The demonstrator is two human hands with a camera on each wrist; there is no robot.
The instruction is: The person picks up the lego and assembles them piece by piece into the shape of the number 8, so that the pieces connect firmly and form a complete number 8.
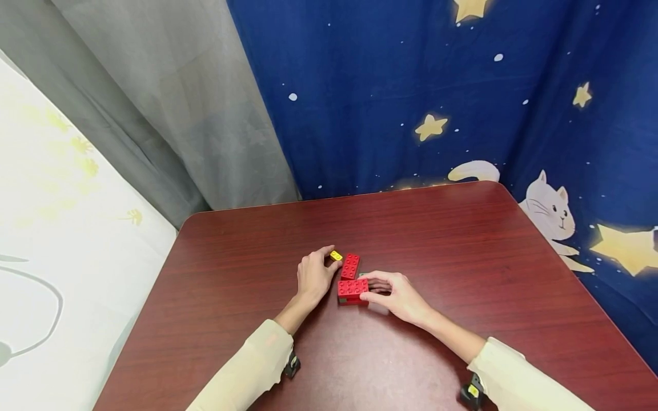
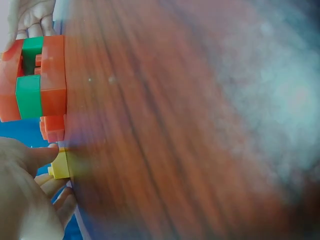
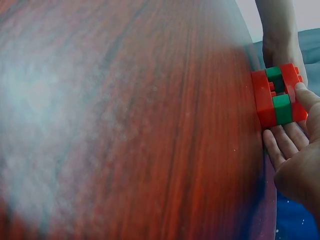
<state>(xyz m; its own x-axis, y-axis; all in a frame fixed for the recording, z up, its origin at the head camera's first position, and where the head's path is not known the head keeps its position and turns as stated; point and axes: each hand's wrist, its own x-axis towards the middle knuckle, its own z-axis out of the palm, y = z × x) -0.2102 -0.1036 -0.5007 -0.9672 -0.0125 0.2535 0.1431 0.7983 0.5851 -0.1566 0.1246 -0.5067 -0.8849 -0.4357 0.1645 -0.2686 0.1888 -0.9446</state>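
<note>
My left hand (image 1: 312,278) pinches a small yellow toy brick (image 1: 336,256) between thumb and fingers, low at the tabletop. In the left wrist view the yellow brick (image 2: 61,165) shows its side between the thumb and the fingers behind it. My right hand (image 1: 403,298) grips the right end of a stack of studded bricks (image 1: 353,288), thumb on the near side. Seen from the right wrist, two green bricks (image 3: 282,109) sit apart between a red bottom brick (image 3: 264,100) and a red top one. Another red brick (image 1: 351,265) lies just behind the stack.
Both hands work over a dark red wooden table (image 1: 247,245). A small pale greenish piece (image 1: 362,274) shows partly by the right fingers. Beyond the table's far edge hang a grey curtain (image 1: 169,85) and a blue starry curtain (image 1: 360,85).
</note>
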